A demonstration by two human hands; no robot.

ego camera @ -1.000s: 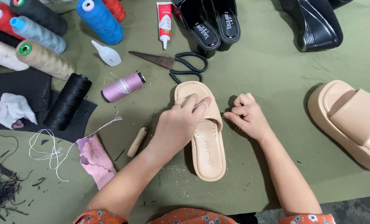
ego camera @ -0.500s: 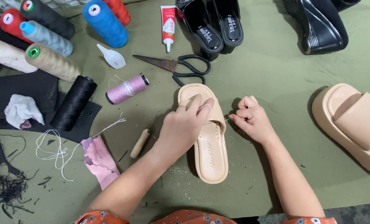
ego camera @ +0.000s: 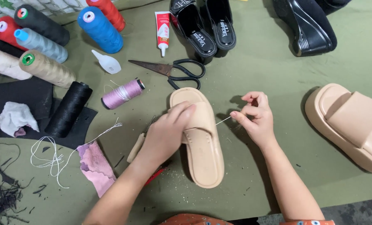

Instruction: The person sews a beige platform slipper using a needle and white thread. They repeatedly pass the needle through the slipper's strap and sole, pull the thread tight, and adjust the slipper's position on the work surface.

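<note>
Beige slide sandal [ego camera: 202, 154] lies flat, thread [ego camera: 222, 121] taut.

Shoe-repair workshop: thread cones [ego camera: 48, 37] at 10 o'clock, scissors [ego camera: 173, 71] and glue tube [ego camera: 162, 26] at 12, sandals [ego camera: 206, 25], green bench cloth [ego camera: 269, 71].
</note>
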